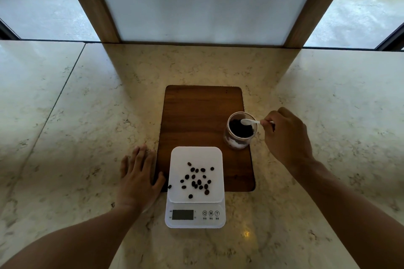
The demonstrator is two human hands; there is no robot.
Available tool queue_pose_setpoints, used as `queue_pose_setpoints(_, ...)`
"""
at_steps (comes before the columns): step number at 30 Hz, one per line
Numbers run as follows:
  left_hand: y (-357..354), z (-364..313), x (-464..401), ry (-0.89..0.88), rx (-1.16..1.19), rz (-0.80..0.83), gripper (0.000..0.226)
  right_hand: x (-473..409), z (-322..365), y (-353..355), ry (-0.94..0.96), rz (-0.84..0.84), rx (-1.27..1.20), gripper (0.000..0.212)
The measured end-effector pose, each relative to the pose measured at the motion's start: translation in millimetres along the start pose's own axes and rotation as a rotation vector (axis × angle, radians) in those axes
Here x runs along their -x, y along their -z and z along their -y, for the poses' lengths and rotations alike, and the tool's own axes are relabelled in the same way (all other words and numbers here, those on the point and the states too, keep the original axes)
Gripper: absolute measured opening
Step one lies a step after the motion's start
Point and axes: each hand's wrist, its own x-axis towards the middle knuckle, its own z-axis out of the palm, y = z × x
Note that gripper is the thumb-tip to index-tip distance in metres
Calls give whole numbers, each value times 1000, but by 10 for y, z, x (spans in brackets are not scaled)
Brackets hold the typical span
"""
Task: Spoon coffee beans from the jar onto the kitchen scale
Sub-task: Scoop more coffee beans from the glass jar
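Pinching a white spoon by its handle, the right hand holds its bowl over the open jar on the wooden board. Left hand lies flat, fingers spread, beside the scale, which carries scattered beans.

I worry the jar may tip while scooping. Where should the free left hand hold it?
Probably the glass jar's side wall below the rim, coming from its left over the wooden board. It stands upright with an open mouth, where the right hand works the white spoon from the right, so keep clear of the top.
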Motion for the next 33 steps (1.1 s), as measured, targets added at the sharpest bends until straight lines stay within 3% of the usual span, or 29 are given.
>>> queue_pose_setpoints(7,-1,-1,0,1,5,1,76,-18,23,-94,-166,93,4,17)
queue_pose_setpoints(13,11,-17,-1,2,9,1,77,-51,17,-145,-372,176,-157,17)
queue_pose_setpoints(33,-59,45,0,-9,-24,-10,75,-115,-24,-160,-745,231,-472,23)
